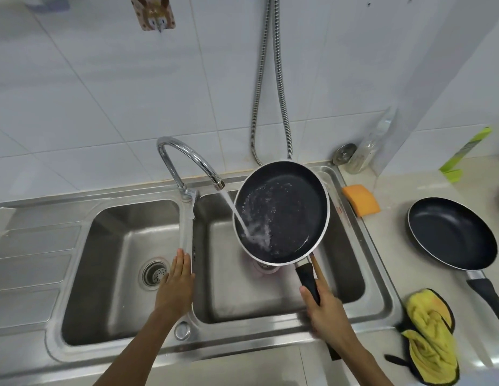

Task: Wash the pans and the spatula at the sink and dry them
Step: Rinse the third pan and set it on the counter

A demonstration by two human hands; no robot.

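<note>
My right hand (pixel 325 310) grips the black handle of a dark non-stick pan (pixel 287 210), held tilted over the right basin of the steel sink (pixel 376 277). Water runs from the curved tap (pixel 187 160) onto the pan's inner surface and splashes there. My left hand (pixel 175 285) lies flat, fingers together, on the divider between the two basins and holds nothing. A second dark pan (pixel 451 232) rests on the counter at the right, handle towards me. A yellow cloth (pixel 430 335) lies crumpled near it. No spatula is in view.
An orange sponge (pixel 361 199) sits on the counter behind the sink's right rim. A clear bottle (pixel 368 149) and a round metal lid (pixel 344 154) stand by the wall. Two metal hoses (pixel 270 87) hang down the tiled wall. The left basin has a drain strainer (pixel 155 274).
</note>
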